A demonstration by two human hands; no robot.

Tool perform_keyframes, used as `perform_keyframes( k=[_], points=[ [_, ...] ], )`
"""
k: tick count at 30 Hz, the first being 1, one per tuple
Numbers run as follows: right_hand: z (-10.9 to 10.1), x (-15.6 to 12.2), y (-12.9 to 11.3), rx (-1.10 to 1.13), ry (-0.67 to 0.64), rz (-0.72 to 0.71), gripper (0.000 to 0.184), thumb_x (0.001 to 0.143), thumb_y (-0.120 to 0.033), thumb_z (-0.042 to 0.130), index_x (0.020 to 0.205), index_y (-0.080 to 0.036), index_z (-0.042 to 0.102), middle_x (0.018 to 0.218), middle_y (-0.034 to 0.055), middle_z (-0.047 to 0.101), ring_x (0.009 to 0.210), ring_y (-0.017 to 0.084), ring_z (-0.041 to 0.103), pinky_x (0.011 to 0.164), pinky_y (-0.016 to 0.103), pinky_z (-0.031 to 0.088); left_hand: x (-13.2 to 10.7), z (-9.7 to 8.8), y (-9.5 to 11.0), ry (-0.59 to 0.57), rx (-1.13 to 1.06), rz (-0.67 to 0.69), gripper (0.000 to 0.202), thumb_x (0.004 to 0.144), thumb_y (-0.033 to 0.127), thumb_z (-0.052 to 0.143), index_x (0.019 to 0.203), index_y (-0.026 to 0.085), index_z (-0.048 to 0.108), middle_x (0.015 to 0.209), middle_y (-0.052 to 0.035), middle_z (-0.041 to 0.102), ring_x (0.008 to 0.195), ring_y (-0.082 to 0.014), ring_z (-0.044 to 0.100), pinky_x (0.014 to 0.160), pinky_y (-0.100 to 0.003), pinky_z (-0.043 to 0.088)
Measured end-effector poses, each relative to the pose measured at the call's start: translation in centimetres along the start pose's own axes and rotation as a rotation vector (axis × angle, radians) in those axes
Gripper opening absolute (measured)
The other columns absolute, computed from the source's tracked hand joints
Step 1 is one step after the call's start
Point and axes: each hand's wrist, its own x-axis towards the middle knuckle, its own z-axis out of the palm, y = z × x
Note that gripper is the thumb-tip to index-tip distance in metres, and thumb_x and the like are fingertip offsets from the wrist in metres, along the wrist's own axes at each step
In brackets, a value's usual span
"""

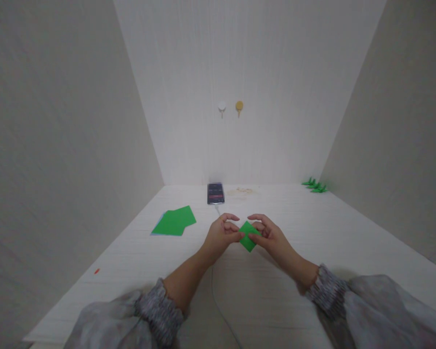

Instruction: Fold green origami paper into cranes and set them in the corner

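Observation:
A small green folded paper square, turned like a diamond, is held between both hands above the white table. My left hand pinches its left corner between thumb and fingers, with a ring on one finger. On the opposite corner, my right hand grips it with the thumb on top and fingers behind. Both index fingers are raised off the paper. Whether the square touches the table is hard to tell.
Green paper sheets lie to the left. A phone with a white cable rests near the back wall. Several folded green paper pieces stand at the back right. An orange mark shows at the left edge. Two hooks hang on the wall.

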Motion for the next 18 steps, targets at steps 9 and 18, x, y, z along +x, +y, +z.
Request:
perform_keyframes(
  k=[9, 18],
  points=[
    [-0.02, 0.10, 0.38, -0.144, 0.051, 0.110, 0.019, 0.067, -0.035, 0.060, 0.066, -0.016, 0.061, 0.059, -0.0010, 0.058, 0.055, 0.012, 0.050, 0.053, 0.024, 0.038, -0.13, 0.07, 0.05, -0.006, 0.017, 0.001, 0.043, 0.051, 0.020, 0.073, 0.087, 0.015, 0.048, 0.058, 0.0028, 0.058, 0.051, -0.0085, 0.052, 0.053, -0.020, 0.037],
    [-0.25, -0.04, 0.53, -0.105, 0.051, 0.137, 0.017, 0.067, -0.033, 0.061, 0.066, -0.016, 0.063, 0.060, -0.0001, 0.059, 0.055, 0.012, 0.051, 0.054, 0.024, 0.038, -0.17, 0.18, 0.12, -0.027, -0.015, -0.028, 0.043, 0.051, 0.017, 0.072, 0.086, 0.015, 0.048, 0.056, 0.0038, 0.057, 0.048, -0.0076, 0.051, 0.053, -0.020, 0.039]
  ],
)
